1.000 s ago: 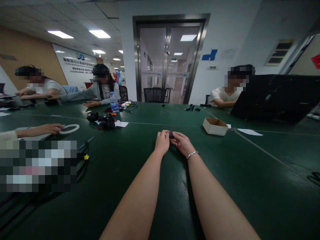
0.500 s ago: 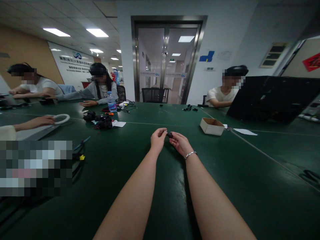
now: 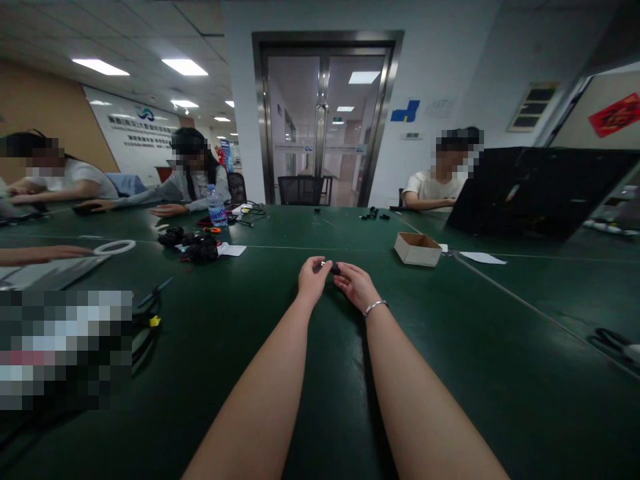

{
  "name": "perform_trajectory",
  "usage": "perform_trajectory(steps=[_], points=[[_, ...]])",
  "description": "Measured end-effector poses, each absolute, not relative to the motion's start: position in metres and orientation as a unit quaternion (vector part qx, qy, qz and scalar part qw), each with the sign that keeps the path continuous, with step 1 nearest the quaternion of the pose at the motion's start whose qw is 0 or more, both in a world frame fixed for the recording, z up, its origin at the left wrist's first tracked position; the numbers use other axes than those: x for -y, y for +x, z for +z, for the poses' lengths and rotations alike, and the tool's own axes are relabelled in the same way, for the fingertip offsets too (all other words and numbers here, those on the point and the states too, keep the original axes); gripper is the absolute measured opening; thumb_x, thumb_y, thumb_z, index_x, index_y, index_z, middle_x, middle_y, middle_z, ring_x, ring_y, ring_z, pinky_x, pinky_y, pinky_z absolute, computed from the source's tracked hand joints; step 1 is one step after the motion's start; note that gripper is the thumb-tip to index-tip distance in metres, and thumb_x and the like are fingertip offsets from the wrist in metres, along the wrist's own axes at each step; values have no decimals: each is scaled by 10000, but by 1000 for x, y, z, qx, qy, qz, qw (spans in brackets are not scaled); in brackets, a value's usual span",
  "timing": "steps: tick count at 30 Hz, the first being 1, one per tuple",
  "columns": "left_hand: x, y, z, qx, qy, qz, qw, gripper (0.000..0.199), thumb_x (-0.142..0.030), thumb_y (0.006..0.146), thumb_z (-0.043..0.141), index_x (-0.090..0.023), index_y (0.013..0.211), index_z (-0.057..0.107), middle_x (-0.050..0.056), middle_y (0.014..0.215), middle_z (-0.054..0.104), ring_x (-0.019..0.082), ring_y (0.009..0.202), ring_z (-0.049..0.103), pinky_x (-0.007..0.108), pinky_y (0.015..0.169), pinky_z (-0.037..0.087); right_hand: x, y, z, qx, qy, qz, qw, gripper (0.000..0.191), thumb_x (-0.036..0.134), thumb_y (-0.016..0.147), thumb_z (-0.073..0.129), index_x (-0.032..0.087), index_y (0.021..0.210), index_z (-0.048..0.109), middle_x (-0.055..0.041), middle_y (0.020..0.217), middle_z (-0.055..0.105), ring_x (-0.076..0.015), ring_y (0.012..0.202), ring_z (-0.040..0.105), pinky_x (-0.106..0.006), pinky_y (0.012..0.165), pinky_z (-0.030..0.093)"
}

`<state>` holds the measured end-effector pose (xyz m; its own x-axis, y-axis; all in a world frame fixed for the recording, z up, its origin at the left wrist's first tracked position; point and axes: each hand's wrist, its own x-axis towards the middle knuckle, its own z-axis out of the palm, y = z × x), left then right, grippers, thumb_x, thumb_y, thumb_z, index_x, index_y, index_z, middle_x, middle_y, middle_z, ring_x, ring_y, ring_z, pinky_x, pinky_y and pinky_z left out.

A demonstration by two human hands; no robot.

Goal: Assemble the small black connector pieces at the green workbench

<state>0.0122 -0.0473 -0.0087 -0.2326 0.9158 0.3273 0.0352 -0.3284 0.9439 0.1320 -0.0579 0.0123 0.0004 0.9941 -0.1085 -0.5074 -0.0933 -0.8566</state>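
Both hands meet just above the green table, ahead of me. A small black piece [image 3: 335, 269] sits between their fingertips, with a small light, metal-looking bit [image 3: 323, 265] at the left fingers; its exact kind is too small to make out. My left hand [image 3: 313, 279] is closed in a pinch at the left end of the piece. My right hand [image 3: 356, 283], with a silver bracelet [image 3: 375, 307] on the wrist, pinches the black end, its other fingers curled. The fingers hide part of the piece.
An open cardboard box [image 3: 419, 253] stands to the right, beside white paper [image 3: 483, 257]. Black parts [image 3: 200, 247] and a water bottle [image 3: 217, 208] are at left. Several small black pieces [image 3: 373, 214] lie farther back. Other people sit around the table [image 3: 320, 400].
The scene has shifted slightly left in view. My fingertips have drawn closer together around the black piece, so less of it shows. At left, a co-worker's hand has moved back from the white ring.
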Motion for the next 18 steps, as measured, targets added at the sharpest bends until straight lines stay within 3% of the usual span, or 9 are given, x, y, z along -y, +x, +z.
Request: perform_trajectory(steps=[3,7,11,18], points=[[47,11,-10,-478,514,621,349,135,-263,798,603,-158,877,636,68,867,658,167,819,611,309,791,492,58,132,12,318,-385,629,596,78,59,836,611,128,803,628,-44,659,660,-111,488,602,-197,499,525],[45,10,-12,-480,509,623,350,213,-250,782,621,-179,982,620,69,963,651,164,871,606,297,798,485,58,132,11,322,-385,629,594,63,76,808,656,131,799,628,-39,645,655,-115,497,603,-195,498,522],[45,10,-12,-483,518,616,345,146,-284,802,593,-169,883,631,63,891,656,165,832,606,294,782,484,57,132,11,330,-381,632,590,73,89,792,687,135,796,630,-37,663,661,-106,495,600,-185,495,519],[50,11,-7,-494,507,609,357,149,-292,795,603,-168,875,620,65,895,650,171,840,605,292,761,486,57,132,10,329,-377,632,591,94,93,773,710,136,791,629,-37,660,655,-109,496,606,-181,483,521]])
